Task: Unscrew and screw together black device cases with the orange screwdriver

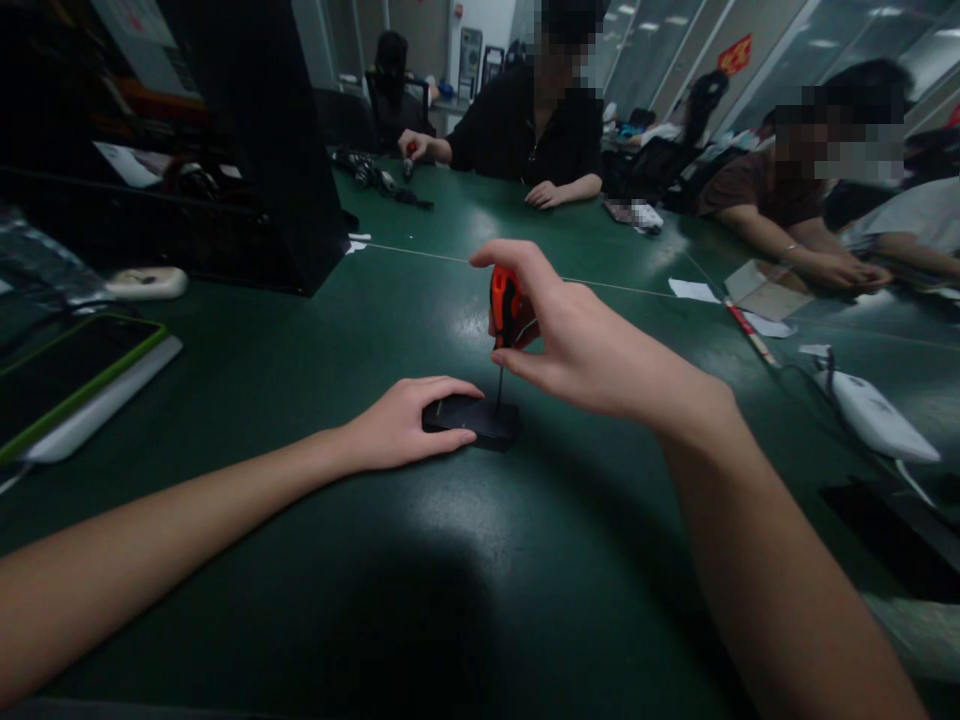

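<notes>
On the green table (315,540) lies a small black flat device (491,428), its exact kind unclear. My left hand (401,420) grips it from the left, thumb on the near side and fingers along the far side. Above it, my right hand (570,330) holds a screwdriver (504,300) with an orange and black handle. The screwdriver stands nearly upright, and its thin shaft reaches down to the right part of the device's top. Whether a screw sits under the tip is too small to tell.
At left are a green-edged tablet-like device (82,370), a white oblong item (148,283) and a black shelf (277,150). A power strip (874,410) with cables lies at right, near an open box (766,290). Across the table, a person (495,125) holds a red-handled tool.
</notes>
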The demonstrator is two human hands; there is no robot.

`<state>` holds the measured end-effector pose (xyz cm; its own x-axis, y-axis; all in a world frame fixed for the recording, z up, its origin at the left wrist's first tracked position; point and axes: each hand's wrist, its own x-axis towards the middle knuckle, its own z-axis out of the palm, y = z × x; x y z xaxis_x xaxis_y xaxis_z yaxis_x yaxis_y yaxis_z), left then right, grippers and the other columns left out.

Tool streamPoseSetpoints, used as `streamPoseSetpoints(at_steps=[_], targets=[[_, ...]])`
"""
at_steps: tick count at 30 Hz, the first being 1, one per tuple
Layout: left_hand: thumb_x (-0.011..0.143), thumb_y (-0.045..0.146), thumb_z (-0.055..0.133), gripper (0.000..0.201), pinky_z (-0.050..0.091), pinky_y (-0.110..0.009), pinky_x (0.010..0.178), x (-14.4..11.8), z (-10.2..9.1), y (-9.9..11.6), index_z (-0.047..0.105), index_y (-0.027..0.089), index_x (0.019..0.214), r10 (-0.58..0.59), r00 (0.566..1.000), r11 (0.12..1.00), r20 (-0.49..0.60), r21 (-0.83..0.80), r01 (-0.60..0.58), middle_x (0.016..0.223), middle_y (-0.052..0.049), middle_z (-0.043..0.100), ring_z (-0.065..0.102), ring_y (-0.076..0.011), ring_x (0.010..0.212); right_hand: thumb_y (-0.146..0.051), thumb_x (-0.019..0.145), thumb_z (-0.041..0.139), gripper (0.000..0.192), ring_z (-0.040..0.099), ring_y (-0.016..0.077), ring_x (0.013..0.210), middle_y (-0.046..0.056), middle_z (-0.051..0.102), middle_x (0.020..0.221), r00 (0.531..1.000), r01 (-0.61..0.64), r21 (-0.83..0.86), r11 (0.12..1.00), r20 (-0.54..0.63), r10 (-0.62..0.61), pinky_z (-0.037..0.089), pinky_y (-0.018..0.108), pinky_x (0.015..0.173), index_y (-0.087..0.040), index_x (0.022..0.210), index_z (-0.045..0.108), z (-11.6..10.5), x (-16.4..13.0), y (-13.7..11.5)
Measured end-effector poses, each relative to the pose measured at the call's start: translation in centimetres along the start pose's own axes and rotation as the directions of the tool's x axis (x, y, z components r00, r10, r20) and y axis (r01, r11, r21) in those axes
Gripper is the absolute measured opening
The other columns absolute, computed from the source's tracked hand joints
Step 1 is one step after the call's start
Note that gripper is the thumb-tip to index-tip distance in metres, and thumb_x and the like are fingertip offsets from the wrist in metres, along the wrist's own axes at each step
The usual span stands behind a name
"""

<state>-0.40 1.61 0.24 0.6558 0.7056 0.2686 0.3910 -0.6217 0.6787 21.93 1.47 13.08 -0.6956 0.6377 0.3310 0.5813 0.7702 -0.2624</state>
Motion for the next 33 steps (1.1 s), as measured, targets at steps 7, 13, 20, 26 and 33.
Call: streamPoseSetpoints(at_steps=[7,13,20,26,33], targets=[[0.091,0.043,0.070,0.045,0.051,-0.036,0.095,0.0,0.1,-0.2,0.062,0.018,0.128,0.006,1.000,1.000,-0.002,-0.013,-0.006,0.123,-0.007,0.071,0.068,-0.0254,0.110,-0.007,0.085,0.054,0.067,0.063,0.0235,0.117,0.014,0.051,0.147,1.000,-0.008,0.127,0.992,-0.006,0.009,0.055,0.036,0.096,-0.019,0.148,0.035,-1.4,-0.1,-2.7],[0.090,0.043,0.070,0.045,0.052,-0.039,0.097,0.0,0.2,-0.3,0.063,0.019,0.128,0.001,1.000,1.000,-0.016,-0.024,-0.001,0.124,-0.008,0.072,0.068,-0.0277,0.112,-0.010,0.086,0.058,0.070,0.063,0.0244,0.118,0.011,0.056,0.141,0.999,0.036,0.153,0.988,0.023,-0.040,0.056,0.037,0.095,-0.021,0.151,0.034,-0.6,0.0,-2.9],[0.089,0.042,0.071,0.041,0.053,-0.038,0.093,0.0,0.3,-0.2,0.065,0.019,0.123,-0.002,1.000,1.000,-0.027,-0.015,0.002,0.117,-0.008,0.073,0.069,-0.0266,0.104,-0.010,0.087,0.055,0.069,0.066,0.0213,0.107,0.011,0.061,0.127,0.998,0.041,0.159,0.986,0.048,-0.050,0.056,0.036,0.091,-0.016,0.151,0.032,0.3,0.4,-2.3],[0.089,0.040,0.072,0.039,0.053,-0.036,0.088,0.0,0.3,-0.2,0.065,0.019,0.122,0.017,0.999,1.000,-0.040,-0.024,-0.018,0.114,-0.007,0.073,0.069,-0.0254,0.100,-0.023,0.092,0.059,0.058,0.065,0.0214,0.100,0.011,0.060,0.127,0.997,0.075,0.119,0.990,0.025,-0.079,0.054,0.035,0.084,-0.020,0.145,0.038,0.6,0.5,-2.0],[0.089,0.040,0.071,0.043,0.051,-0.038,0.096,0.0,0.3,-0.3,0.064,0.018,0.125,0.030,0.999,0.999,-0.032,-0.027,-0.031,0.122,-0.008,0.072,0.068,-0.0273,0.110,-0.030,0.097,0.056,0.032,0.065,0.0199,0.089,0.008,0.067,0.111,0.999,0.027,-0.054,0.998,-0.017,-0.028,0.049,0.032,0.078,-0.019,0.128,0.052,-0.1,0.4,-3.2]])
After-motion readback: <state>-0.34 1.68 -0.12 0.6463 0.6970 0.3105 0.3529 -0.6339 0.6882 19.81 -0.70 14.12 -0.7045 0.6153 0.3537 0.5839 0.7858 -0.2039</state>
